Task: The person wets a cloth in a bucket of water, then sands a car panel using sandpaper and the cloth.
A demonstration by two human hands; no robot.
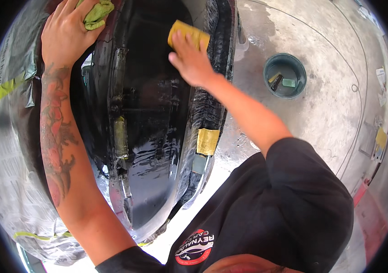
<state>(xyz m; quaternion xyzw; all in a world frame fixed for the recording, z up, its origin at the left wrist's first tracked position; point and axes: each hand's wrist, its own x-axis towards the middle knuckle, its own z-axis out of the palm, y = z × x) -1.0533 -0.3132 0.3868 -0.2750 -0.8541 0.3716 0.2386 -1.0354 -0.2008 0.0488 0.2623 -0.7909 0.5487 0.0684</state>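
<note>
My left hand (69, 36) is at the upper left, its fingers closed around a crumpled green cloth (98, 14) beside the dark bodywork. Farther right, my right hand (193, 63) presses a yellow sheet of sandpaper (188, 30) onto a wet, glossy black car panel (150, 86). The fingers lie over the sheet and are slightly blurred. Nearer to me, another yellow sandpaper piece (208, 141) rests on the panel's right edge. Just below it sits a small grey-green block (198, 164).
A dark bucket (266, 68) of water stands on the concrete floor (330, 118) to the right, with a pale green block (289, 82) and other small pieces inside. Translucent masking film (7, 141) with yellow-green tape (5, 89) covers the left side. A thin cable curves across the floor.
</note>
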